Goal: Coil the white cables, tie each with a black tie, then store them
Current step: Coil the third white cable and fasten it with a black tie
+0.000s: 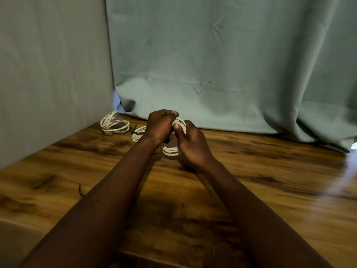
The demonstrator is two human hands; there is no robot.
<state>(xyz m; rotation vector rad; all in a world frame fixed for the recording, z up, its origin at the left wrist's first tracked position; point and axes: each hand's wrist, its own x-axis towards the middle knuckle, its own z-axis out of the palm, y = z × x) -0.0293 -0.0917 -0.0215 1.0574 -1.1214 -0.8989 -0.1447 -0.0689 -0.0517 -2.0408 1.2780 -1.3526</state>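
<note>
A coiled white cable (171, 149) is held upright above the wooden table (270, 180), between both hands. My left hand (159, 126) grips the coil's top left with curled fingers. My right hand (191, 144) pinches the coil's top right between thumb and fingers. A small dark piece, perhaps a black tie, shows between the hands, mostly hidden. Behind my left wrist lies a second white coil (137, 133) with a black tie (134, 133) round it. A third white coil (114, 124) lies at the far left by the wall.
A teal curtain (231, 74) hangs along the table's back edge. A grey wall (48, 74) bounds the left side. A short dark strand (80, 190) lies on the table at the near left. The table's front edge runs along the bottom.
</note>
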